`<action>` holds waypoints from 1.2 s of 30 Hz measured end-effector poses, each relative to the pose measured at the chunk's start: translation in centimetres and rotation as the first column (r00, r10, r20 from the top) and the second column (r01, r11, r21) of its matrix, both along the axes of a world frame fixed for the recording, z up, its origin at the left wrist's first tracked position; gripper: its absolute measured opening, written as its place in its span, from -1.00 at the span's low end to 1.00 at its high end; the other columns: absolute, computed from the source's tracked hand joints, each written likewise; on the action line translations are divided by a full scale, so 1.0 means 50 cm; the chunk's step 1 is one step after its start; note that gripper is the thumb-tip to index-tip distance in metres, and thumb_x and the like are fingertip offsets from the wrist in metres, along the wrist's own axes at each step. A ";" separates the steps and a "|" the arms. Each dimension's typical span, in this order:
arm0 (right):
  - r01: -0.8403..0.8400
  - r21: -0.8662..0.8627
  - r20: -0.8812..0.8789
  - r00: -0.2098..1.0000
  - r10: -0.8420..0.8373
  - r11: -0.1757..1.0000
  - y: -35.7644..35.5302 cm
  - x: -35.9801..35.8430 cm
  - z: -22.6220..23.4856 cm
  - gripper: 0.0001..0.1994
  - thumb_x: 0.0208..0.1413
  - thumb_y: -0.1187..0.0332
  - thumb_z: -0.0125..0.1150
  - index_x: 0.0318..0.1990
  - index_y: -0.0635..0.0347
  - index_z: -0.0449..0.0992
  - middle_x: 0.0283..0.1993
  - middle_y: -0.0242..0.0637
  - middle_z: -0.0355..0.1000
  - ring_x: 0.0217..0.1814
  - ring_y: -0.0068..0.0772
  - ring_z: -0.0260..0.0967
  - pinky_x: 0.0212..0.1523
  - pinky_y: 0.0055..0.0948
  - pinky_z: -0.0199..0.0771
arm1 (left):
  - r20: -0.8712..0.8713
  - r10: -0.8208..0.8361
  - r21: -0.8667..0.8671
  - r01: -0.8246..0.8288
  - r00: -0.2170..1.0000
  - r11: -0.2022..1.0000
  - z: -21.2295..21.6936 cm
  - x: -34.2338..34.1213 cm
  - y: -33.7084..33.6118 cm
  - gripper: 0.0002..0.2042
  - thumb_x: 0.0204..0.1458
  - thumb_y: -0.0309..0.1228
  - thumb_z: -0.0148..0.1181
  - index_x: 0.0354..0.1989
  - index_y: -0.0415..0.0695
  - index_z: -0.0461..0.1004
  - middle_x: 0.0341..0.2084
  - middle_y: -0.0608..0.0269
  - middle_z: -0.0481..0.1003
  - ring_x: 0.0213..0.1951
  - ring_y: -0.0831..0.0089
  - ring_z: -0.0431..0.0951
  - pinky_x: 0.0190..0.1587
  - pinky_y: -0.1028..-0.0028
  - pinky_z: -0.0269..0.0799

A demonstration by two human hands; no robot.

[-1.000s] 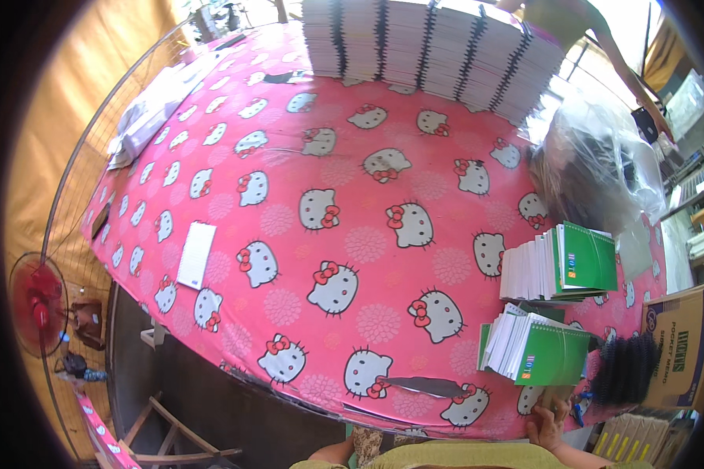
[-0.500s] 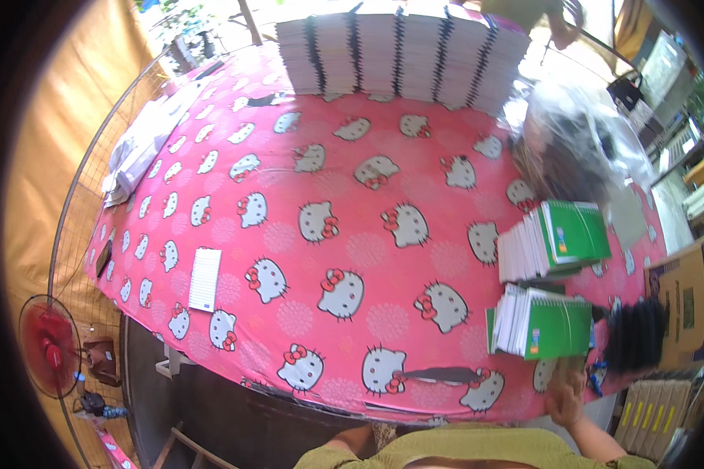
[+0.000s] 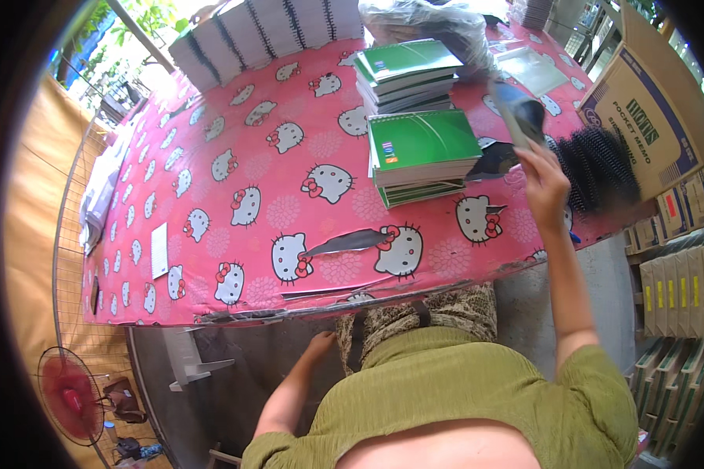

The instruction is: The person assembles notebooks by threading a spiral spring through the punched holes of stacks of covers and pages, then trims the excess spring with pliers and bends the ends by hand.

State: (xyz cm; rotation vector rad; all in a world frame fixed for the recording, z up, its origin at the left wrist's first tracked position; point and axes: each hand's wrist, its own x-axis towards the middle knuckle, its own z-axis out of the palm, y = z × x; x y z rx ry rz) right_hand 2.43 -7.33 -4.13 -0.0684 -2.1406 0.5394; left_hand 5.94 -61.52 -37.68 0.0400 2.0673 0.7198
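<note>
My right hand [image 3: 545,181] reaches over the right side of the table, fingers closed around the lower end of a flat, pale-edged dark piece [image 3: 516,109]; motion blur hides what kind of thing it is. Left of that hand stands a near stack of green spiral notebooks [image 3: 426,144], with a second notebook stack [image 3: 407,62] just behind it. Close on the hand's right lies a bundle of black spiral coils [image 3: 602,168]. My left hand [image 3: 321,344] hangs low beside my patterned trousers, below the table edge; its fingers are too indistinct to read.
A pink cloth with cat faces [image 3: 281,211] covers the table and is torn near the front edge. Spiral-bound stacks [image 3: 266,35] and a clear plastic bag [image 3: 438,27] stand at the back. An open cardboard box [image 3: 649,117] is at the right; a red fan [image 3: 70,399] stands lower left.
The view has swung right, shifting the table's contents leftward. My right hand has gone from the front right table edge to beyond the near notebooks, raising the flat piece. My left arm now shows lower down.
</note>
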 end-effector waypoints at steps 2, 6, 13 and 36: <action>-0.032 0.078 0.061 0.998 0.027 0.996 0.051 -0.049 -0.031 -0.86 -0.01 0.53 0.17 -0.28 0.22 0.58 -0.05 -0.11 0.48 -0.03 -0.05 0.40 -0.02 -0.27 0.39 | 0.058 -0.080 0.013 0.079 0.995 0.997 0.154 -0.045 0.033 -0.51 0.10 -0.04 -0.04 -0.03 -0.23 0.45 -0.12 0.00 0.50 -0.03 0.20 0.47 0.04 0.34 0.32; -0.041 0.140 0.247 0.969 0.006 0.989 0.087 -0.092 -0.091 -0.76 0.01 0.31 0.22 -0.18 0.24 0.54 0.02 -0.04 0.42 0.05 0.03 0.34 0.09 -0.18 0.28 | 0.079 -0.351 0.221 0.327 0.933 0.919 0.559 -0.085 0.157 -0.54 0.16 -0.06 -0.02 0.01 -0.20 0.44 -0.03 0.12 0.47 0.06 0.38 0.39 0.11 0.44 0.24; 0.117 -0.954 0.280 0.683 0.675 0.278 -0.043 -0.057 -0.029 -0.05 -0.06 -0.49 -0.38 0.18 0.24 0.25 0.16 -0.15 0.29 0.24 -0.31 0.16 0.21 -0.30 0.13 | 0.002 0.349 0.933 -0.127 0.937 0.336 0.685 -0.226 0.359 -0.27 0.11 0.18 -0.25 0.27 -0.17 -0.01 0.22 -0.03 0.11 0.12 0.16 0.31 0.15 0.15 0.18; 0.438 0.074 0.592 0.703 -0.393 0.896 0.163 0.091 -0.012 -0.77 -0.16 0.32 0.34 -0.35 0.20 0.51 -0.30 -0.13 0.45 -0.18 -0.12 0.40 -0.15 -0.22 0.39 | -0.654 0.276 0.641 0.322 0.705 0.696 0.830 -0.365 0.525 -0.67 0.11 -0.24 0.08 -0.02 -0.17 0.41 -0.13 0.18 0.46 -0.10 0.39 0.45 -0.05 0.38 0.30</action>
